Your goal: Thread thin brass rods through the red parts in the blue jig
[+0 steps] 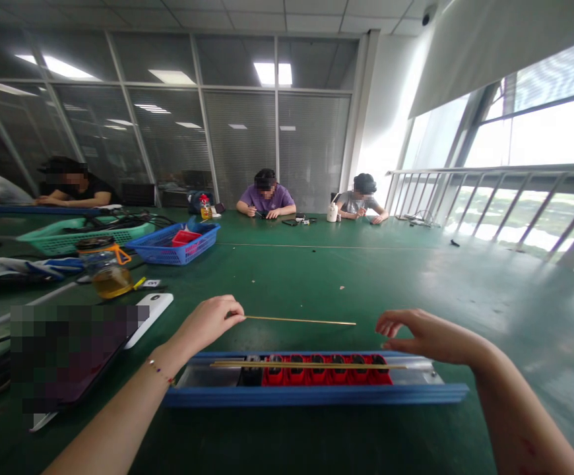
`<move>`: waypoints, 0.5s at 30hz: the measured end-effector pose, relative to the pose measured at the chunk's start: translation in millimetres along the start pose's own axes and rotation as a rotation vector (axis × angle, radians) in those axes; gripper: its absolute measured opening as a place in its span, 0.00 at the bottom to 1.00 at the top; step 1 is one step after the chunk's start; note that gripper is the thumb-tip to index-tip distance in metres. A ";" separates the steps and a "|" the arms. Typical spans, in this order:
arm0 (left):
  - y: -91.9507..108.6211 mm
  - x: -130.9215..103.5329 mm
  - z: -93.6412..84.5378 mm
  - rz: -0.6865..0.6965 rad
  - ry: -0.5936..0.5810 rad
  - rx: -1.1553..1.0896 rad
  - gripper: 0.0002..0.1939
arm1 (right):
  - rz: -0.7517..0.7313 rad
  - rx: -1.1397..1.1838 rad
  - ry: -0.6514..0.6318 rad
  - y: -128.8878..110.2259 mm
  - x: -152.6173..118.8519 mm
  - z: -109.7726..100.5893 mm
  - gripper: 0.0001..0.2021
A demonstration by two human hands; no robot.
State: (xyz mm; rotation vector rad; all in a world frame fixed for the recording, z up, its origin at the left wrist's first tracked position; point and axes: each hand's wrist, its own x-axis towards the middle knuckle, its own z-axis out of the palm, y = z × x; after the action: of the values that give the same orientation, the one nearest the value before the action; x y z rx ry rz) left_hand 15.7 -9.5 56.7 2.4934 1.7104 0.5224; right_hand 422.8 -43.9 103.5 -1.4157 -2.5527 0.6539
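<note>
My left hand (218, 316) pinches one end of a thin wooden stick (301, 320), which stretches level to the right above the green table. Off the stick's far end, my right hand (410, 333) hovers with its fingers curved and apart, holding nothing. Below both hands lies a long blue-edged metal tray (317, 395). A row of several red holders (326, 377) with dark tops sits in it, beside a black block (251, 375) on the left. A few more thin sticks (311, 365) rest lengthwise across the row.
To the left stand a jar of yellow liquid (111, 280), a blue basket (173, 252) holding a red box, and a green basket (54, 243) of cables. A dark-screened device (79, 356) lies near my left forearm. Several people sit along the far side of the table (277, 277).
</note>
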 end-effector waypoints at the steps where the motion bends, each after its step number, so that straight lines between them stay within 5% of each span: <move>1: -3.1 1.6 6.7 -0.004 -0.015 0.004 0.11 | -0.015 0.010 -0.042 -2.7 0.2 0.9 0.18; 15: -23.9 5.3 54.4 -0.043 -0.108 0.035 0.07 | 0.025 0.043 -0.254 10.2 11.2 16.5 0.15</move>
State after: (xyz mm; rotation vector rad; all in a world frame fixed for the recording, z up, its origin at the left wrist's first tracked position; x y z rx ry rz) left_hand 13.3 11.4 0.8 2.4527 1.7431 0.3496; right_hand 419.1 -34.8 83.4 -1.4351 -2.6925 0.9422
